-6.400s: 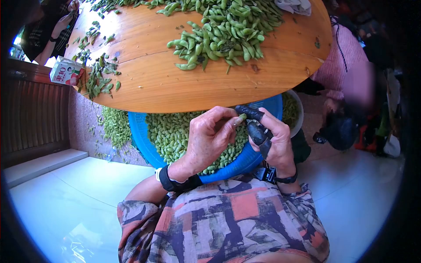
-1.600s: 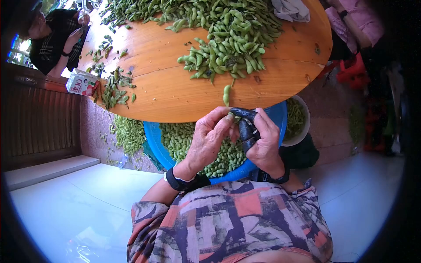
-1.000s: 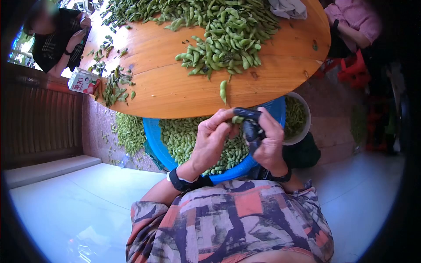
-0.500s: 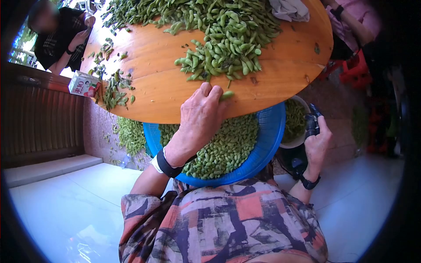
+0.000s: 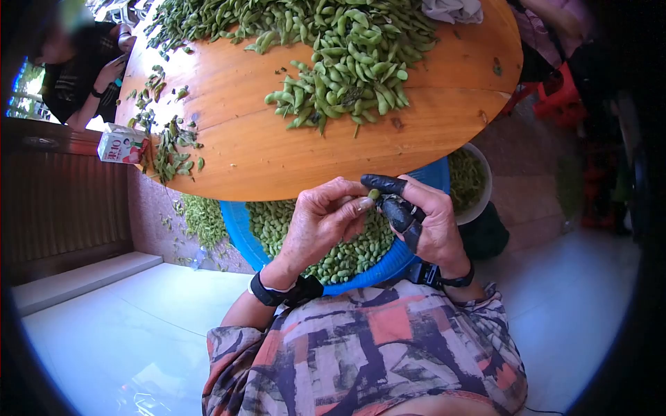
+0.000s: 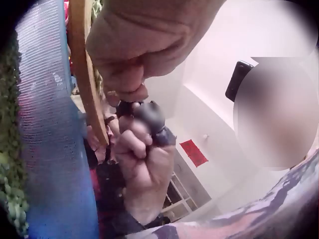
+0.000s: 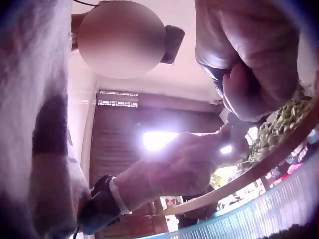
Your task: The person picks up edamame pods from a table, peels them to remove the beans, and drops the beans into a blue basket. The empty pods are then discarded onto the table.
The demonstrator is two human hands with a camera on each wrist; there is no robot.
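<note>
Both hands have come back together since half a second ago: the left hand (image 5: pixel 322 222) has left the table (image 5: pixel 277 159), where it reached for a pod, and the right hand (image 5: pixel 427 222) has swung in from over the bowl (image 5: pixel 485 182). Now the left fingers are curled and pinch the pod (image 5: pixel 373 195) at their tips. The right thumb and forefinger, in black covers (image 5: pixel 385 184), close on its right end. The pod sits between the two hands, just near of the table edge and right over the basket (image 5: pixel 239 225), probably so that whatever drops lands inside.

That blue basket is heaped with pale green pods. The white bowl, to its right and half under the table, also holds green pods or beans; which, I cannot tell. Far on the table lies a loose pile (image 5: pixel 340 76) within easy reach, with scraps and a carton (image 5: pixel 119 147) at the left edge.
</note>
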